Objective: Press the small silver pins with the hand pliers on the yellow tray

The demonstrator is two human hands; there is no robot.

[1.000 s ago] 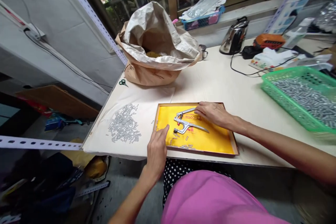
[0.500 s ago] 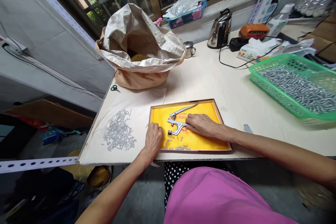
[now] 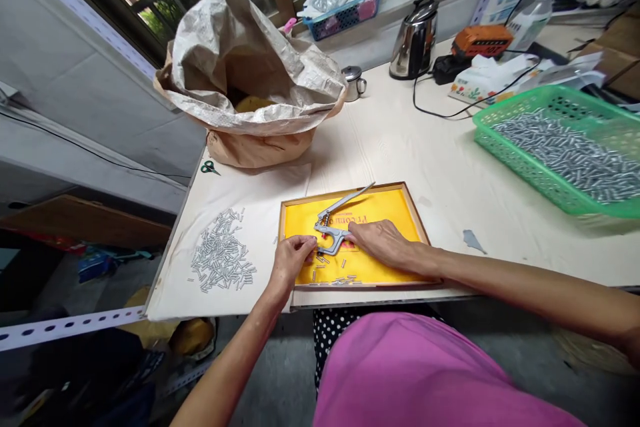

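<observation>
1. Snap pliers [image 3: 338, 235]: lying in the shallow tray [image 3: 418, 216] with yellow lining, at the counter's near edge; the upper handle slants up over the tray's far rim.
2. Right hand [image 3: 377, 243]: fingers wrapped around the pliers' lower handle.
3. Left hand [image 3: 291, 257]: over the tray's left side, thumb and forefinger brought together beside the pliers' head; I cannot tell whether they pinch anything.
4. Loose metal pins [image 3: 345, 280]: scattered along the tray's near side, below the pliers.
5. Pin heap [image 3: 223, 253]: on the counter [image 3: 400, 133], left of the tray.
6. Green basket [image 3: 555, 187]: at right, holding many more metal pieces.
7. Scissors [image 3: 209, 167]: between heap and paper sack [image 3: 260, 147].
</observation>
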